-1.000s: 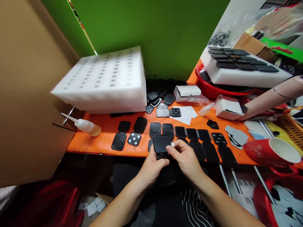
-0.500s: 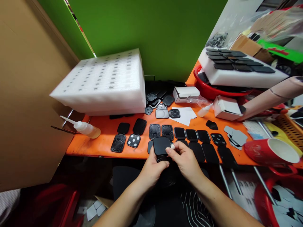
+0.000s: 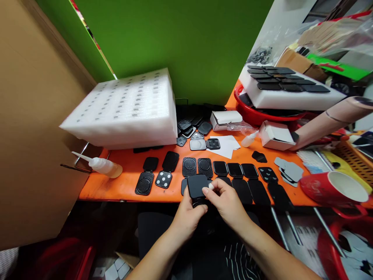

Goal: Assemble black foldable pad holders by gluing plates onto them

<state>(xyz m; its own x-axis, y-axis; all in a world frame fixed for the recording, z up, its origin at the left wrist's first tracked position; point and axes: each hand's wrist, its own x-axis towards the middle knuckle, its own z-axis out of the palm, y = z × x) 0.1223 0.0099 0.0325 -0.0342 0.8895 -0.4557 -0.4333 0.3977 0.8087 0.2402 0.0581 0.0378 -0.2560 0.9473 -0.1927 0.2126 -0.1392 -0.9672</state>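
A black square hinged case (image 3: 197,186) is held up at the table's front edge, its flat smooth face toward me. My left hand (image 3: 188,214) is closed around its left and lower side. At its right edge my right hand (image 3: 225,198) pinches with thumb and fingers; one fingertip wears a white cover (image 3: 211,186). Behind the case, open textured black cases (image 3: 204,166) lie on the table. To the right stretches a row of open black cases (image 3: 235,169) with smooth panels. Two more open cases lie to the left, one with white dots (image 3: 163,179).
An orange table (image 3: 99,188) carries a glue bottle (image 3: 105,167) at left, a white foam block (image 3: 125,112) behind it, and a red mug (image 3: 316,188) at right. Grey sheets (image 3: 291,170) lie near the mug. A red basin (image 3: 247,112) stands at the back right.
The whole view has shifted slightly, so the table sits a little lower. Both hands keep the same hold on the black case, with little movement.
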